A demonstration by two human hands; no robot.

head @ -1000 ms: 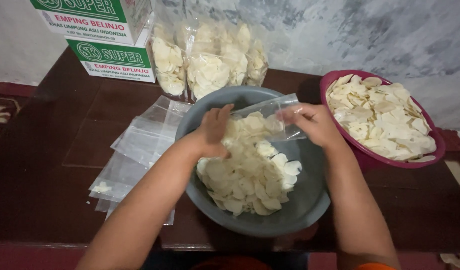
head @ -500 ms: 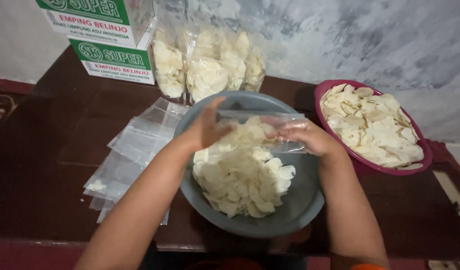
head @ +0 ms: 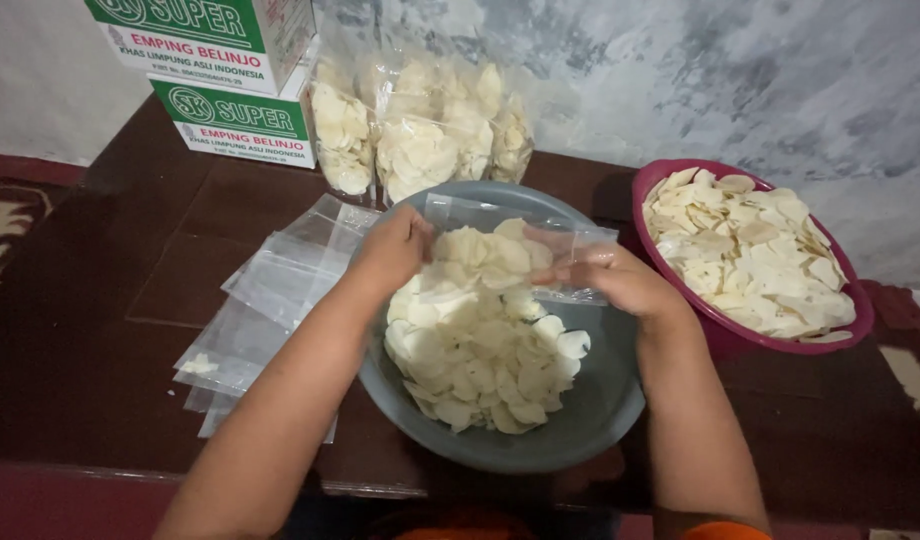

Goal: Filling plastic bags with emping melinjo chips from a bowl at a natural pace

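Note:
A grey bowl (head: 600,400) in front of me holds a heap of pale, thin chips (head: 480,345). Over its far half I hold a clear plastic bag (head: 510,255), partly filled with chips. My left hand (head: 392,252) grips the bag's left edge. My right hand (head: 620,280) holds its right end, partly under the plastic. Both forearms reach in from the bottom of the view.
Flat empty clear bags (head: 270,290) lie left of the bowl on the dark wooden table (head: 100,330). Filled chip bags (head: 420,130) lean on the wall behind, beside two stacked green-and-white cartons (head: 230,75). A maroon bowl (head: 670,180) of chips stands at the right.
My left hand rose off the chip heap and took the bag's left edge. The bag is now spread wider between both hands with more chips in it.

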